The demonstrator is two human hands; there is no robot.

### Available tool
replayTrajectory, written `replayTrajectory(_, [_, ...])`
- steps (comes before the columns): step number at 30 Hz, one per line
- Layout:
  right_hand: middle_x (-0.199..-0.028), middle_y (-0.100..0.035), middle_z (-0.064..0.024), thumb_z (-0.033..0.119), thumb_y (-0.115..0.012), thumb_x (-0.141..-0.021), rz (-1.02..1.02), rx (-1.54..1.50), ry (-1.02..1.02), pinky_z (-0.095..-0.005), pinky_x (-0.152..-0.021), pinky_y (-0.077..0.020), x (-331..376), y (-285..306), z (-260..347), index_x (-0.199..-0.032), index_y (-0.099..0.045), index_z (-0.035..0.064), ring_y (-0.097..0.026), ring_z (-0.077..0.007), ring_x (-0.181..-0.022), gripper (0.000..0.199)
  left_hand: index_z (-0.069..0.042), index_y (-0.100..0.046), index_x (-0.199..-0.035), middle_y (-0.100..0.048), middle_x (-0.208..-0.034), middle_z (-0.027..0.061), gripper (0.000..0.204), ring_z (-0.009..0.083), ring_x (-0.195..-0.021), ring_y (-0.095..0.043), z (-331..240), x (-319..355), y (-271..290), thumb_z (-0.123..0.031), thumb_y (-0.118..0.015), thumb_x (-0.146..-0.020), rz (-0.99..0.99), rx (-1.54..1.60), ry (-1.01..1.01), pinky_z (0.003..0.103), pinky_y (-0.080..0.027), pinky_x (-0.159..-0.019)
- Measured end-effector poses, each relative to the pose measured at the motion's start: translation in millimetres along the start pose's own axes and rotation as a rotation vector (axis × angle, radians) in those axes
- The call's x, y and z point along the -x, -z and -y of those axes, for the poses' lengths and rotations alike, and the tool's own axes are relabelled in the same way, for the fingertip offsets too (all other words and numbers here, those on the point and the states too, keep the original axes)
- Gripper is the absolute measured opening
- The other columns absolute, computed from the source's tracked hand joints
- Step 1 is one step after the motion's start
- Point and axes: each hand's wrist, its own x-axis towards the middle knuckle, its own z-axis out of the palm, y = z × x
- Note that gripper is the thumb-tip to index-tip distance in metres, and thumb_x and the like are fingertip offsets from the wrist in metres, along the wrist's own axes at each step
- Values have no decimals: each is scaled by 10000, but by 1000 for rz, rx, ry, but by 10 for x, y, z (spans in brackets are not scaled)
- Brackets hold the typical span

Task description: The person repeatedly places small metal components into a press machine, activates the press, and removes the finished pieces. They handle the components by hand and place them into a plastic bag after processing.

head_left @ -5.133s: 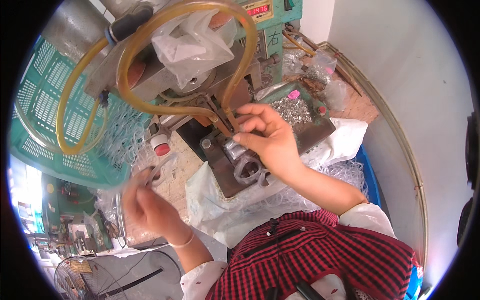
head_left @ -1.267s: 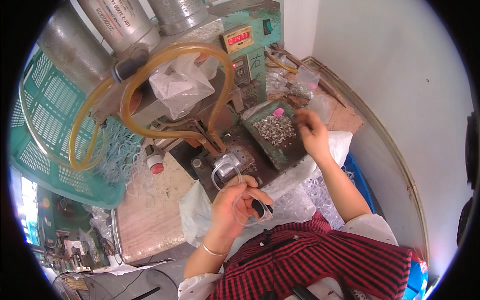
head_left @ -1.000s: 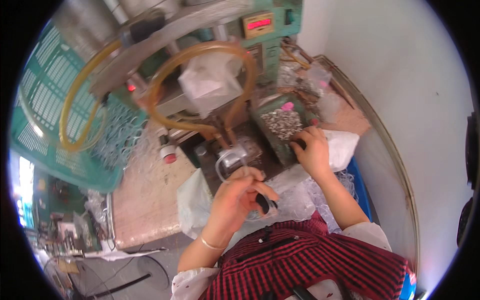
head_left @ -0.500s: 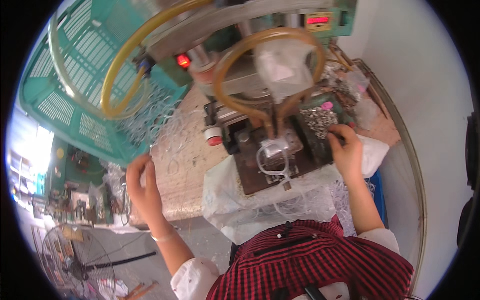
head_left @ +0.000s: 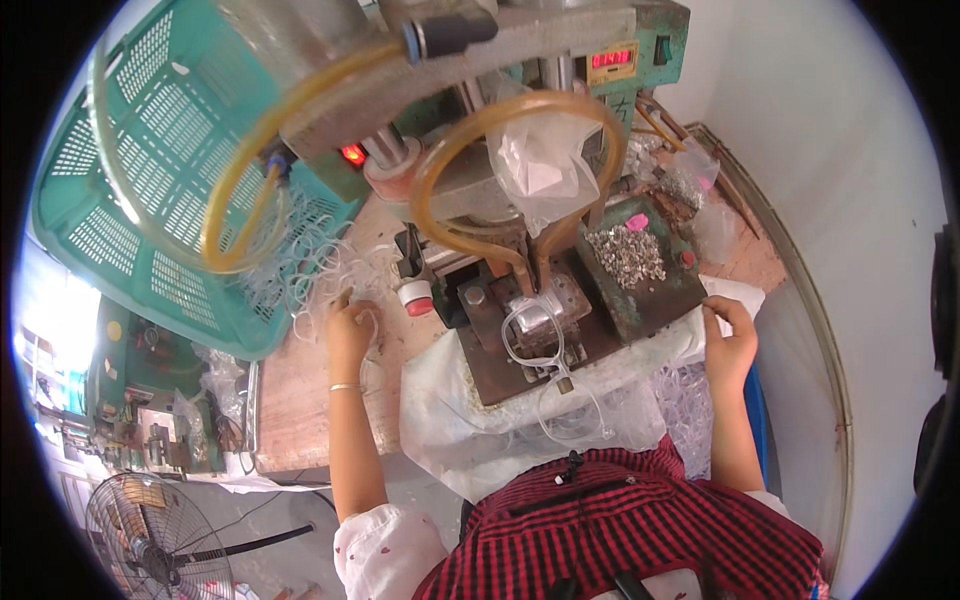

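Observation:
My left hand [head_left: 350, 330] is over the wooden bench, its fingers bent and a little apart at the edge of a heap of clear plastic loops [head_left: 318, 265]. One clear loop shows beside its thumb; I see no grip on it. My right hand [head_left: 732, 338] hovers off the near right corner of a dark metal tray [head_left: 650, 312], thumb and forefinger curled together; anything between them is too small to make out. Small silvery metal parts [head_left: 625, 255] are piled in that tray. Between my hands, a clear plastic loop piece [head_left: 508, 345] lies across the press's metal fixture [head_left: 490, 375].
A green press [head_left: 655, 65] with a lit red display stands ahead, amber hoses [head_left: 425, 160] looping down from it. A red-capped button [head_left: 418, 305] sits left of the fixture. There is a green basket [head_left: 130, 235] at left, plastic sheeting [head_left: 430, 420] in front, and a fan [head_left: 150, 535] below.
My left hand has moved right and slightly up to the loops' edge. My right hand has drawn back from the metal parts, down and to the right. The view has shifted slightly.

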Motion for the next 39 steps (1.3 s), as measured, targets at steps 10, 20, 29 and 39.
replayTrajectory(10, [-914, -718, -74, -10, -760, -771, 387, -456, 228, -320, -820, -521, -311, -557, 1292, -937, -733, 50, -671, -208, -859, 179, 26, -657, -971, -672, -927, 42, 237, 99, -865, -590, -659, 130, 598, -165, -536, -1043, -413, 737, 91, 258, -474, -794])
replayTrajectory(20, [-853, -627, 23, -29, -735, -803, 531, -917, -217, -220, -834, -447, -158, -1030, 1514, -1178, -605, 22, -569, -47, -858, 401, -20, -607, -1233, -652, -987, 79, 269, 212, -879, -644, -932, 702, 348, -170, -614, -1009, -158, 1505, 538, 426, -568, -863])
replayTrajectory(29, [-887, -637, -7, -58, -697, -829, 541, -1090, -433, -235, -876, -448, -128, -799, 1843, -1246, -550, -12, -601, -86, -908, 445, -43, -653, -918, -685, -947, 137, 62, 321, -841, -707, -2309, 1478, 1478, -73, -608, -888, -527, 658, -380, 508, -532, -962])
replayTrajectory(39, [-866, -606, 12, -70, -718, -805, 566, -1025, -359, -215, -805, -461, -134, -897, 1805, -1264, -549, -10, -575, -69, -848, 494, 30, -644, -1068, -682, -1010, 195, 176, 280, -919, -662, -2498, 523, 1251, -117, -638, -970, -575, 1157, -491, 439, -563, -839])
